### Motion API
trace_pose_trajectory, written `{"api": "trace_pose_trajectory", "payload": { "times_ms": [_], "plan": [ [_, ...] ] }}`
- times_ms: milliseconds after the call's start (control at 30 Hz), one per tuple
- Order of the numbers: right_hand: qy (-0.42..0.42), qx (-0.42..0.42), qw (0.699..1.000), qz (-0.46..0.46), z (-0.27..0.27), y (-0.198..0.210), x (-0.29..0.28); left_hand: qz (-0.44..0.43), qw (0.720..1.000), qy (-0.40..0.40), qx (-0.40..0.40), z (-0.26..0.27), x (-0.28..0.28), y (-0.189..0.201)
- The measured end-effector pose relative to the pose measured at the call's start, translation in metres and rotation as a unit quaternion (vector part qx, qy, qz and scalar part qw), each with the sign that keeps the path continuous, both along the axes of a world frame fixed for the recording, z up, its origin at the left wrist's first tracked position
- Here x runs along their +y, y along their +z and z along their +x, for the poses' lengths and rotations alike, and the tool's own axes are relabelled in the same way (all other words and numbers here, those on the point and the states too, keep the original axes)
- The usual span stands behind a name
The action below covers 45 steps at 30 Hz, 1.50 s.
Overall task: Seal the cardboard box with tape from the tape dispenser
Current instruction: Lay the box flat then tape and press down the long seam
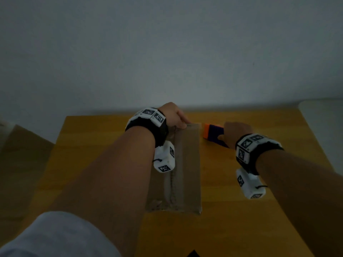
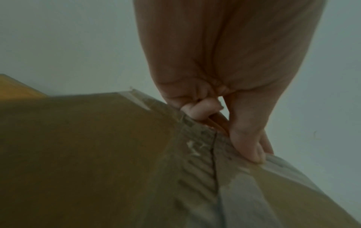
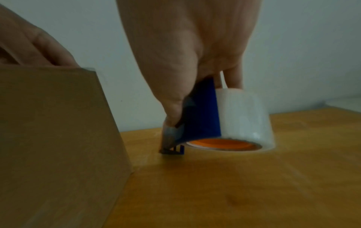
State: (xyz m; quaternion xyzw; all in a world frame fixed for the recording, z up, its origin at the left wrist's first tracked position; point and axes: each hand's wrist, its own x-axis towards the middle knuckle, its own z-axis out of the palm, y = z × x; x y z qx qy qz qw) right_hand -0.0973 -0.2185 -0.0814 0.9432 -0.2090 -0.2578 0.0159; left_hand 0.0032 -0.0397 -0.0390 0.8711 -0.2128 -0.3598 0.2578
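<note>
A brown cardboard box [image 1: 189, 164] lies on the yellow wooden table [image 1: 241, 229], with clear tape running along its top seam. My left hand [image 1: 174, 115] is at the box's far edge. In the left wrist view its fingers [image 2: 201, 108] curl over that edge of the box [image 2: 97, 154] and the thumb presses on top. To the right of the box, my right hand [image 1: 236, 131] grips the blue and orange tape dispenser [image 1: 213, 131]. In the right wrist view the dispenser [image 3: 203, 115], with its clear tape roll [image 3: 244, 115], rests on the table [image 3: 234, 192] beside the box [image 3: 48, 131].
A plain wall stands right behind the table's far edge. A white object [image 1: 323, 117] sits off the table's right corner. A brown slanted surface [image 1: 18, 145] lies to the left of the table. Bare tabletop shows right of and in front of the box.
</note>
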Motion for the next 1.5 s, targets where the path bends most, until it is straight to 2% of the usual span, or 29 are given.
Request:
{"api": "trace_pose_trajectory", "payload": {
  "times_ms": [100,200,400,533,633,733,833,900,1000,1100,1333,1500],
  "plan": [
    [-0.019,0.013,0.999,0.031,-0.003,-0.011,0.0,-0.013,1.0,0.02,0.006,0.004,0.003,-0.003],
    [-0.001,0.044,0.998,0.053,-0.003,-0.015,0.003,-0.028,0.999,0.044,0.011,0.007,0.006,-0.006],
    [0.026,0.081,0.995,0.053,-0.004,-0.033,0.009,-0.038,0.997,0.061,0.016,0.007,0.009,-0.009],
    [0.023,0.08,0.995,0.062,-0.004,-0.031,0.006,-0.047,0.997,0.063,0.007,0.006,0.01,-0.01],
    [-0.02,0.017,0.998,0.063,-0.004,-0.014,0.004,-0.056,0.997,0.061,-0.006,0.004,0.01,-0.008],
    [-0.012,-0.084,0.993,0.081,0.001,0.01,-0.002,-0.05,0.997,0.049,-0.016,0.002,0.013,-0.003],
    [-0.027,-0.21,0.957,0.198,0.005,0.038,0.002,-0.062,0.996,0.061,-0.017,0.001,0.019,0.006],
    [-0.021,-0.251,0.938,0.239,0.008,0.052,0.012,-0.055,0.994,0.074,-0.05,0.003,0.025,0.01],
    [0.012,-0.229,0.934,0.275,0.01,0.061,0.031,0.016,0.991,0.059,-0.118,0.005,0.038,0.012],
    [0.026,-0.204,0.941,0.268,0.012,0.056,0.047,0.051,0.989,0.054,-0.131,0.006,0.051,0.007],
    [-0.049,-0.198,0.942,0.265,0.021,0.049,0.055,0.002,0.987,0.075,-0.145,-0.001,0.064,-0.006],
    [-0.078,-0.197,0.939,0.27,0.024,0.052,0.058,-0.016,0.989,0.113,-0.097,0.003,0.074,-0.01]
  ]
}}
